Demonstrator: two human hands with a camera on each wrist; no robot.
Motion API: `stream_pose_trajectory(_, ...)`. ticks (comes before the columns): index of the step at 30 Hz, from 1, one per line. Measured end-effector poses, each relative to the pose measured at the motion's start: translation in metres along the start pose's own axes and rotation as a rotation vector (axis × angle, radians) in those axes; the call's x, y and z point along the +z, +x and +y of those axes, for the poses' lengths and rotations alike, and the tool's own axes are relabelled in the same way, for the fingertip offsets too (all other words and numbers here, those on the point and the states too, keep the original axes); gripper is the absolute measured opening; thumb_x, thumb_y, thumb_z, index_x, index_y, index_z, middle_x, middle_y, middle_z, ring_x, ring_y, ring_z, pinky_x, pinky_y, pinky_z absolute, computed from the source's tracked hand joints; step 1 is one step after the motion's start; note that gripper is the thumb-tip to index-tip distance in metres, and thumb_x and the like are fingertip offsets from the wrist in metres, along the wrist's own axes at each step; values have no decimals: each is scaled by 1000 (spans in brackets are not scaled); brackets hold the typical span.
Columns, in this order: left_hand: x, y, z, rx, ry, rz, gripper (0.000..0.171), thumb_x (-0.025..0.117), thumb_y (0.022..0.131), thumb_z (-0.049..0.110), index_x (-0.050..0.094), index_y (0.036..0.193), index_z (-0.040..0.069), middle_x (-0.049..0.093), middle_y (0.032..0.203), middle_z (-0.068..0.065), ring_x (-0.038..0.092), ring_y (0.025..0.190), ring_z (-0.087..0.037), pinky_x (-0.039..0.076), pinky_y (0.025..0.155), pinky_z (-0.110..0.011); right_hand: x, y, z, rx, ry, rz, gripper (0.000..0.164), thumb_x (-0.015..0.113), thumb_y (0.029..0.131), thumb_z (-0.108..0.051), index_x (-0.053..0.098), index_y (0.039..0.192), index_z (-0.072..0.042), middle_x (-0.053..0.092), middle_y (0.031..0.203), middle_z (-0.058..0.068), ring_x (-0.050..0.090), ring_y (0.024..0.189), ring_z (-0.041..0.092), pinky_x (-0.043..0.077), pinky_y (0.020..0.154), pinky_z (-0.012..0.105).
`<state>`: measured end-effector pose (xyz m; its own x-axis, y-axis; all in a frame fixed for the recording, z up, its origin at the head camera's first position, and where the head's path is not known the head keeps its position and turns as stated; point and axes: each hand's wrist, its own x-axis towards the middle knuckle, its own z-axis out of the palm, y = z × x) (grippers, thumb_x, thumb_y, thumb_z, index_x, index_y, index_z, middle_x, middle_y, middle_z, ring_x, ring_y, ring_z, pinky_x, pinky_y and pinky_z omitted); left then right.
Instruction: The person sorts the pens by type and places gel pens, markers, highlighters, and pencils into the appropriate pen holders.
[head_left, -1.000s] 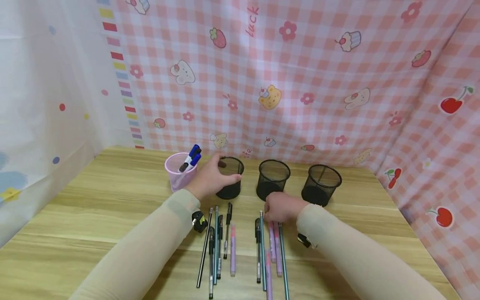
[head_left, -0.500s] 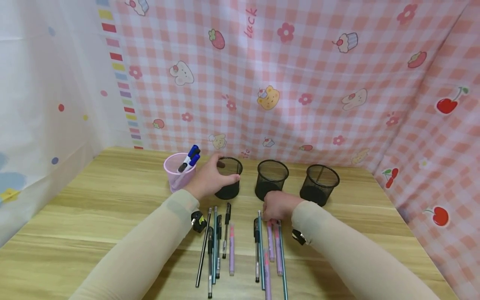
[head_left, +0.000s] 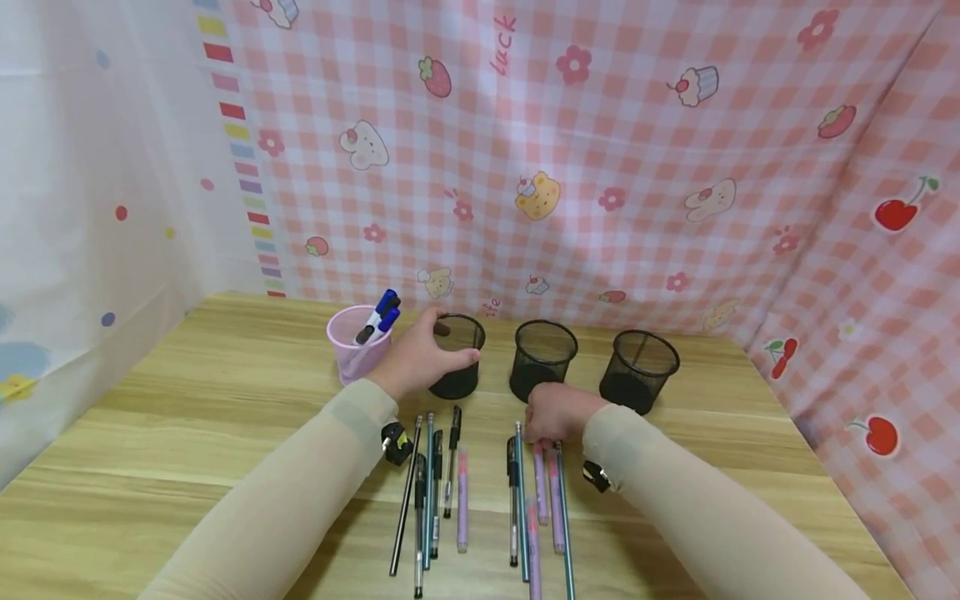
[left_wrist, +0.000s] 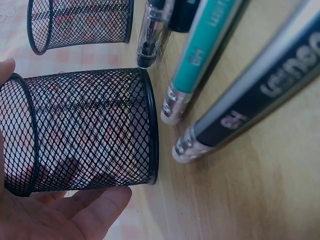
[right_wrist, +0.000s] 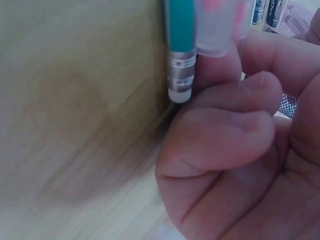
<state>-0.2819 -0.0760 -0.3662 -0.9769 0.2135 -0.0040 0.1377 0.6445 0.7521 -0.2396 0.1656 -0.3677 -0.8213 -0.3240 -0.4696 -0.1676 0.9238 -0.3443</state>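
Note:
My left hand (head_left: 426, 354) holds a black mesh pen cup (left_wrist: 92, 130), thumb on the near side and fingers around it. The cup stands upright on the wooden table. My right hand (head_left: 558, 412), its fingers curled, is down at the table over the upper ends of two purple highlighters (head_left: 556, 521). In the right wrist view, a teal pencil's eraser end (right_wrist: 180, 75) and a highlighter end (right_wrist: 215, 35) lie right beside the fingers (right_wrist: 220, 137); I cannot tell whether they pinch one. A black gel pen (head_left: 513, 500) lies left of that hand.
Two more black mesh cups, a middle one (head_left: 545, 354) and a right one (head_left: 640, 367), stand in the row. A pink cup (head_left: 352, 346) with markers (head_left: 384, 315) stands at left. A black pencil (head_left: 406, 508), gel pens (head_left: 419, 525) and a highlighter (head_left: 462, 504) lie in front.
The right hand shifts very slightly left in the head view as the whole view drifts a little. The left hand stays on its cup, and the pens keep their places.

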Motion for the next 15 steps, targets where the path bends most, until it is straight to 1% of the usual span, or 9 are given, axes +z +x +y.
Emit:
stream_pose_trajectory(5, 0, 1, 0, 8, -7, 5, 110, 77, 82, 71, 25, 165, 21, 45, 163, -19, 51, 144, -39, 46, 115, -58, 0, 0, 0, 8, 2, -2, 32, 69, 92, -7, 64, 61, -12, 58, 56, -4, 49, 50, 9, 34, 47, 22)
stream_pose_trajectory(11, 1, 1, -1, 6, -12, 5, 110, 77, 81, 73, 26, 165, 23, 46, 162, -18, 53, 143, -38, 48, 114, -58, 0, -2, -2, 0, -1, 4, 33, 68, 91, -6, 64, 59, -12, 57, 55, -3, 48, 49, 9, 34, 47, 21)
stream_pose_trajectory(15, 1, 0, -2, 13, -22, 6, 109, 77, 81, 72, 26, 164, 23, 47, 161, -18, 53, 143, -39, 48, 113, -58, 0, -4, -2, -15, -38, 23, 32, 68, 91, -7, 65, 59, -12, 58, 54, -5, 48, 49, 8, 34, 48, 21)
